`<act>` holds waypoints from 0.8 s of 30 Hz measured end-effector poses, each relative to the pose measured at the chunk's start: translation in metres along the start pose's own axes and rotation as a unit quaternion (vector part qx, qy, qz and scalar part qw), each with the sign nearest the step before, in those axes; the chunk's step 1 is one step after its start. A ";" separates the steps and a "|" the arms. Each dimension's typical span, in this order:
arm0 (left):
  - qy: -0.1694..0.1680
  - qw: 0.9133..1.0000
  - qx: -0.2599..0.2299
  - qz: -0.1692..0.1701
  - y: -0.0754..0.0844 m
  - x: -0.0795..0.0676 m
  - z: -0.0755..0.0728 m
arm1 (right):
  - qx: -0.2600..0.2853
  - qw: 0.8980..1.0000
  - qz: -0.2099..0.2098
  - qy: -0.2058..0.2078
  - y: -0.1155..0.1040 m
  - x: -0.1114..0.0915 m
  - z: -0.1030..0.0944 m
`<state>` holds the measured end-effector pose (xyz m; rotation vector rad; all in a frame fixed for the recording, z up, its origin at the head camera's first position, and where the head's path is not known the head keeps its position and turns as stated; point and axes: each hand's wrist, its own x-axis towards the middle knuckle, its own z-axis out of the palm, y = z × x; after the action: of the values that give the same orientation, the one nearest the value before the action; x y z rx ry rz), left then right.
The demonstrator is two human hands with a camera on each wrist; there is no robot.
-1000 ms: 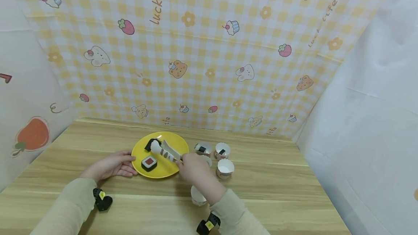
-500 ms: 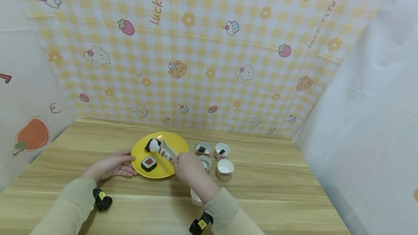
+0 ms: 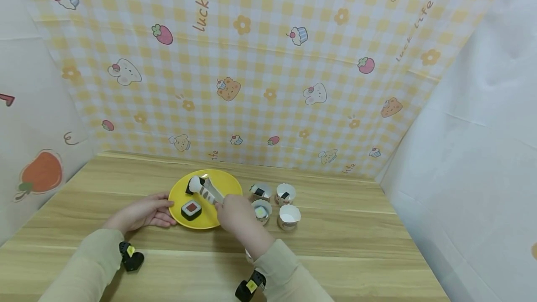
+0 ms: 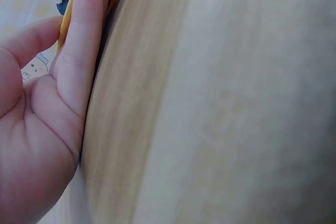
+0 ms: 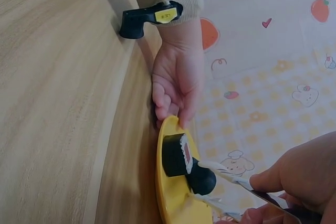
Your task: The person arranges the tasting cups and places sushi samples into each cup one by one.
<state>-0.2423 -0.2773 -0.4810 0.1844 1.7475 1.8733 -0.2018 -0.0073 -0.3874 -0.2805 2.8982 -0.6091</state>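
Note:
In the head view, my left hand (image 3: 147, 211) pinches the left rim of a yellow plate (image 3: 230, 183), thumb on top and fingers at its underside. A square sushi roll (image 3: 191, 210) with a red centre lies on the plate. Behind it is a black-wrapped sushi piece (image 3: 190, 189), partly hidden by tongs. My right hand (image 3: 237, 216) grips these tongs (image 3: 206, 194), which have white paw-like ends and brown stripes. In the right wrist view, the spread tong arms stand either side of the black piece (image 5: 202, 179); whether they touch it I cannot tell.
Several paper cups stand right of the plate. Sushi pieces sit in the back left cup (image 3: 261, 185), the back right cup (image 3: 285, 188) and the front left cup (image 3: 262, 222). The front right cup (image 3: 289, 218) shows a white inside. Another cup (image 3: 248, 256) is mostly behind my right forearm.
My right hand and the tongs have moved left over the plate, bringing the tong ends to the black-wrapped piece. The front left cup has come into view. My left hand stays on the rim.

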 end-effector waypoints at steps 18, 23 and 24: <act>-0.003 1.000 -0.001 0.004 0.002 -0.002 0.001 | -0.128 0.992 0.014 0.019 -0.018 0.007 0.012; -0.004 1.000 0.001 0.004 0.002 -0.002 0.001 | -0.139 0.990 0.013 0.011 -0.020 0.007 0.014; -0.004 1.000 0.001 0.003 0.002 -0.001 0.001 | -0.142 0.990 0.011 0.011 -0.020 0.007 0.014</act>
<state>-0.2413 -0.2772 -0.4786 0.1982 1.7470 1.8725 -0.2029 -0.0327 -0.3926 -0.2767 3.0012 -0.1953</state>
